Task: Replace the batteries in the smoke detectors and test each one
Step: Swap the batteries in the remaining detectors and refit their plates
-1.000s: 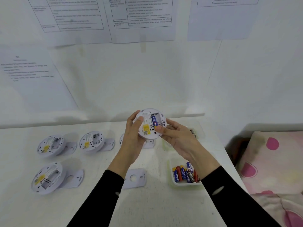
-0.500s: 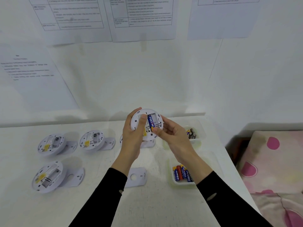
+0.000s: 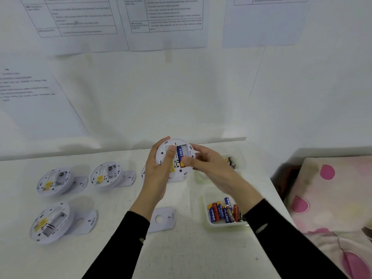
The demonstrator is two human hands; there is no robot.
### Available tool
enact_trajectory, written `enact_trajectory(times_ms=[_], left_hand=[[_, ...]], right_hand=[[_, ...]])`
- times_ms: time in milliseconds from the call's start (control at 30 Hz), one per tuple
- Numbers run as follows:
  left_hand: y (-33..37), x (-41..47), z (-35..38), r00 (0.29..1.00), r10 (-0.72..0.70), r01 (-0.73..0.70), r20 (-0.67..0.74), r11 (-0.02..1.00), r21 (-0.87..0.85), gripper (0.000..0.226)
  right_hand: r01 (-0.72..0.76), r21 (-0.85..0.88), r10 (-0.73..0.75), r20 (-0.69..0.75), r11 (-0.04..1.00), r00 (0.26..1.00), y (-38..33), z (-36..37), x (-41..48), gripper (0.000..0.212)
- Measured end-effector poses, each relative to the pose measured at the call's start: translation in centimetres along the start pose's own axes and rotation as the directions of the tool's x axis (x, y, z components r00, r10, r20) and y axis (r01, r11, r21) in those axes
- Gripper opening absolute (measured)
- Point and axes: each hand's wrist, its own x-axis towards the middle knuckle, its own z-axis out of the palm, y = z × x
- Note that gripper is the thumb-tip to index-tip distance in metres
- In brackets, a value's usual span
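Note:
A round white smoke detector (image 3: 182,147) is held up over the table, its back facing me, with my left hand (image 3: 159,168) gripping its left rim. A blue battery (image 3: 179,155) sits upright in its open compartment. My right hand (image 3: 205,164) has thumb and fingers pressed against the battery's lower end and the detector's right side. Three more opened detectors lie on the table at left (image 3: 54,180), (image 3: 105,175), (image 3: 50,222), each leaning on a mounting plate. A fourth one is mostly hidden behind my left hand.
A clear tray (image 3: 207,224) with several fresh batteries stands near my right forearm. A second clear tray (image 3: 240,156) with a few batteries is farther back right. A loose mounting plate (image 3: 162,219) lies between my arms. A pink spotted cushion (image 3: 332,198) borders the table's right edge.
The detector has turned a little in my hands, so the blue battery now stands more upright in its compartment. My right hand's fingers have shifted lower on it.

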Motion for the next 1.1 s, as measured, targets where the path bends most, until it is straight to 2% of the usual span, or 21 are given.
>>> enact_trajectory(times_ms=[33, 67, 100, 133, 200, 233, 300, 333, 367, 433, 500, 533, 600, 667, 700, 767, 967, 1100], left_hand=[[-0.1, 0.0, -0.1, 1.000, -0.011, 0.011, -0.002, 1.000, -0.007, 0.025], [-0.1, -0.1, -0.3, 1.000, -0.027, 0.027, -0.003, 0.999, -0.020, 0.025], [-0.2, -0.2, -0.3, 0.999, -0.043, 0.043, -0.004, 0.998, -0.039, 0.026], [-0.3, -0.3, -0.4, 0.998, -0.057, 0.057, -0.006, 0.997, -0.057, 0.027], [-0.4, -0.4, -0.4, 0.996, -0.084, 0.083, -0.007, 0.994, -0.066, 0.028], [-0.5, -0.4, -0.4, 0.996, -0.091, 0.091, -0.007, 0.994, -0.058, 0.027], [-0.4, -0.4, -0.2, 0.996, -0.093, 0.093, -0.008, 0.995, -0.022, 0.024], [-0.4, -0.4, -0.1, 0.996, -0.091, 0.091, -0.006, 0.996, -0.004, 0.023], [-0.3, -0.4, 0.0, 0.996, -0.089, 0.089, -0.004, 0.996, 0.002, 0.022], [-0.2, -0.5, 0.2, 0.995, -0.098, 0.098, -0.007, 0.995, -0.009, 0.022], [-0.1, -0.4, 0.1, 0.995, -0.103, 0.102, -0.016, 0.994, -0.024, 0.022], [-0.1, -0.4, 0.0, 0.994, -0.104, 0.103, -0.020, 0.994, -0.029, 0.022], [0.0, -0.3, -0.2, 0.994, -0.106, 0.105, -0.033, 0.994, -0.033, 0.021], [-0.1, -0.2, -0.2, 0.993, -0.112, 0.110, -0.042, 0.993, -0.047, 0.021], [-0.1, -0.1, -0.2, 0.992, -0.115, 0.113, -0.048, 0.992, -0.053, 0.021], [-0.1, -0.1, -0.1, 0.992, -0.110, 0.107, -0.056, 0.993, -0.059, 0.022], [0.1, -0.4, 0.3, 0.993, -0.107, 0.104, -0.049, 0.992, -0.068, 0.025], [0.2, -0.4, 0.2, 0.996, -0.084, 0.081, -0.043, 0.995, -0.054, 0.026]], right_hand=[[-0.043, -0.050, 0.046, 0.062, 0.998, 0.997, -0.5, -1.2, 0.3, 0.045], [-0.076, -0.136, 0.084, 0.060, 0.988, 0.995, -0.6, -2.6, 1.0, 0.043], [-0.104, -0.275, 0.104, -0.014, 0.956, 0.994, -0.2, -4.2, 2.1, 0.040], [-0.152, -0.457, 0.099, -0.139, 0.876, 0.985, 0.5, -5.8, 3.2, 0.034], [-0.316, -0.763, 0.045, -0.354, 0.564, 0.934, 2.5, -8.1, 5.0, 0.022], [-0.372, -0.841, 0.047, -0.386, 0.393, 0.921, 3.4, -8.8, 5.6, 0.022], [-0.376, -0.921, 0.076, -0.370, 0.101, 0.926, 4.5, -9.0, 6.0, 0.021], [-0.355, -0.935, 0.082, -0.353, 0.010, 0.932, 4.6, -8.8, 6.1, 0.018], [-0.343, -0.938, 0.079, -0.346, -0.038, 0.935, 4.4, -8.6, 6.1, 0.016], [-0.335, -0.939, 0.051, -0.339, -0.071, 0.939, 4.0, -8.3, 6.2, 0.020], [-0.358, -0.933, -0.013, -0.359, 0.014, 0.933, 3.7, -8.3, 6.3, 0.021], [-0.366, -0.924, -0.075, -0.375, 0.106, 0.924, 3.4, -8.3, 6.1, 0.020], [-0.302, -0.862, -0.157, -0.392, 0.406, 0.906, 2.6, -7.8, 5.1, 0.030], [-0.132, -0.651, -0.142, -0.350, 0.748, 0.926, 1.4, -6.6, 3.4, 0.038], [-0.069, -0.520, -0.120, -0.322, 0.851, 0.939, 0.8, -5.8, 2.4, 0.039], [-0.005, -0.375, -0.106, -0.275, 0.927, 0.956, -0.2, -4.4, 0.7, 0.038], [0.126, -0.060, -0.135, -0.184, 0.990, 0.974, -1.0, -2.4, -1.1, 0.045], [0.173, -0.002, -0.171, -0.148, 0.985, 0.974, -1.3, -2.0, -1.5, 0.045]])
